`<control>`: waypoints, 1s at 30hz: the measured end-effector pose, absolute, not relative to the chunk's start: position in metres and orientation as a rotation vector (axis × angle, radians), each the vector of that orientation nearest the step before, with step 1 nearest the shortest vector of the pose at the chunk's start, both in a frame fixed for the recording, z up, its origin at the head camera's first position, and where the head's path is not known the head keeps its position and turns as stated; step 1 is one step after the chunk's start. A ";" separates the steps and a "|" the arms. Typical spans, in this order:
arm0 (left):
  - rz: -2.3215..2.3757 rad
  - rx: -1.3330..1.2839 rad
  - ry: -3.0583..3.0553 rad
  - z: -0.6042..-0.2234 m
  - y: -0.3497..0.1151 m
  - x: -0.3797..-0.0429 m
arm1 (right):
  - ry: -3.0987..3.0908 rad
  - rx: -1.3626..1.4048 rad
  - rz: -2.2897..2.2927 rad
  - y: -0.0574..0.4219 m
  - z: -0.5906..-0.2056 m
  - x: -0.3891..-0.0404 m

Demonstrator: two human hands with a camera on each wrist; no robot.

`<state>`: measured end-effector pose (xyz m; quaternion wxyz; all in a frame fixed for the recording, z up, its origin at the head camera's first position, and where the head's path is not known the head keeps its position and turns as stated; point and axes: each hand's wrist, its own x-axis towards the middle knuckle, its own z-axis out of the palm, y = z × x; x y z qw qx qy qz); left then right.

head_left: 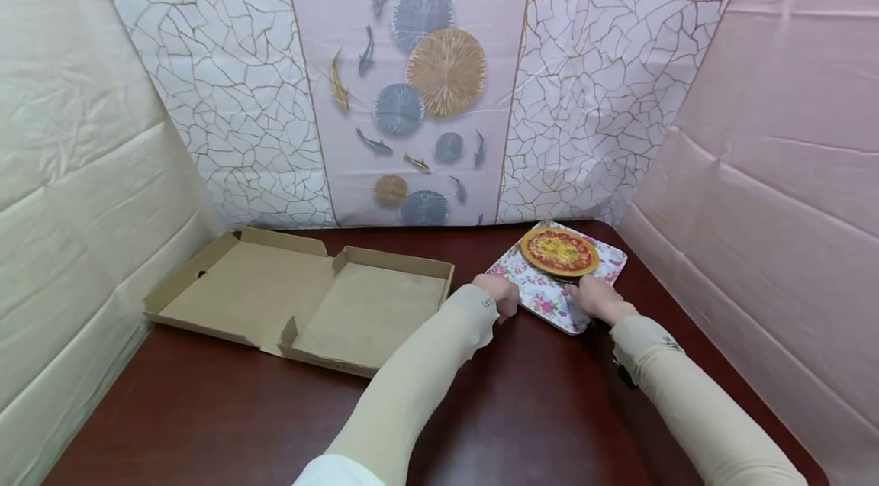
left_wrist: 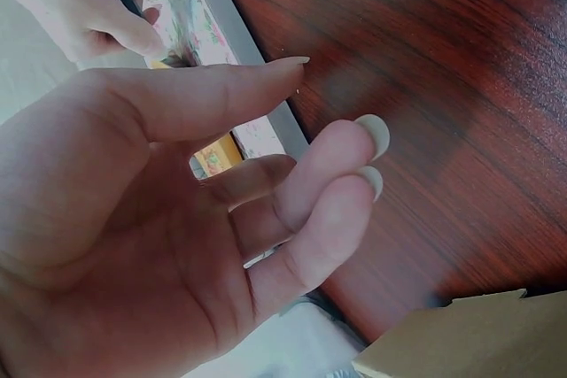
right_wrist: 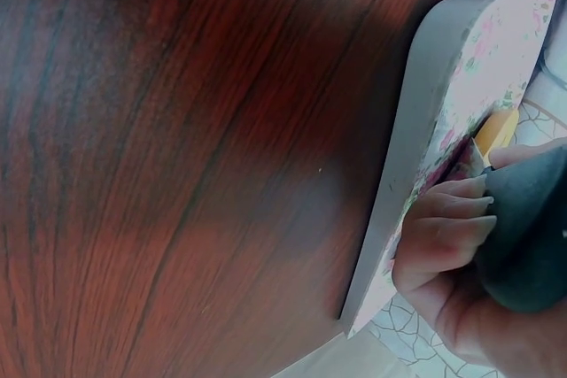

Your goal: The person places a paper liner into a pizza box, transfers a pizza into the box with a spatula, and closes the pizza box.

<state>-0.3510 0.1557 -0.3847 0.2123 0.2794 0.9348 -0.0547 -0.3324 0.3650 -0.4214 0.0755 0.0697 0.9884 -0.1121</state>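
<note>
A pizza [head_left: 559,252] with a yellow rim lies over the far part of a white floral tray [head_left: 542,303] at the table's right. My right hand [head_left: 599,298] grips the black handle of a spatula [right_wrist: 527,232] over the tray's near right edge. Its metal blade [right_wrist: 467,158] points at the pizza's yellow rim, and the far end is hidden. Beside the tray's left corner is my left hand [head_left: 500,295], holding nothing. In the left wrist view its fingers [left_wrist: 323,227] are loosely bent, with the palm showing.
An opened cardboard pizza box [head_left: 374,303] lies on the dark red table [head_left: 275,417] left of my left arm, its lid [head_left: 268,276] folded out to the left. Patterned cloth [head_left: 426,89] hangs behind the table, and pale cloth walls stand at both sides.
</note>
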 end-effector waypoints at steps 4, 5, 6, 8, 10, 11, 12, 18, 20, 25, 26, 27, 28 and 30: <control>-0.137 0.776 2.595 -0.386 0.156 -0.349 | 2.953 0.210 -0.341 0.367 -0.423 -0.332; -0.137 0.777 2.597 -0.386 0.156 -0.349 | 2.955 0.206 -0.341 0.367 -0.424 -0.332; -0.138 0.783 2.598 -0.387 0.156 -0.349 | 2.951 0.211 -0.343 0.367 -0.424 -0.333; -0.137 0.789 2.600 -0.387 0.155 -0.350 | 2.945 0.222 -0.352 0.367 -0.425 -0.334; -0.140 0.795 2.599 -0.386 0.155 -0.349 | 2.943 0.226 -0.350 0.367 -0.425 -0.334; -0.138 0.796 2.600 -0.385 0.154 -0.349 | 2.947 0.224 -0.350 0.367 -0.425 -0.335; -0.135 0.796 2.600 -0.384 0.154 -0.349 | 2.948 0.226 -0.350 0.367 -0.425 -0.335; -0.140 0.764 2.593 -0.389 0.156 -0.350 | 2.947 0.227 -0.369 0.363 -0.424 -0.332; -0.139 0.762 2.590 -0.392 0.157 -0.351 | 2.943 0.232 -0.380 0.362 -0.424 -0.330; -0.130 0.785 2.592 -0.389 0.158 -0.352 | 2.950 0.246 -0.369 0.364 -0.423 -0.333; -0.134 0.788 2.592 -0.389 0.158 -0.352 | 2.951 0.248 -0.367 0.365 -0.423 -0.334; -0.136 0.790 2.591 -0.388 0.157 -0.352 | 2.952 0.249 -0.365 0.365 -0.423 -0.335; -0.137 0.791 2.590 -0.388 0.157 -0.353 | 2.951 0.248 -0.368 0.366 -0.423 -0.336; -0.143 0.798 2.594 -0.387 0.157 -0.352 | 2.953 0.245 -0.371 0.366 -0.422 -0.338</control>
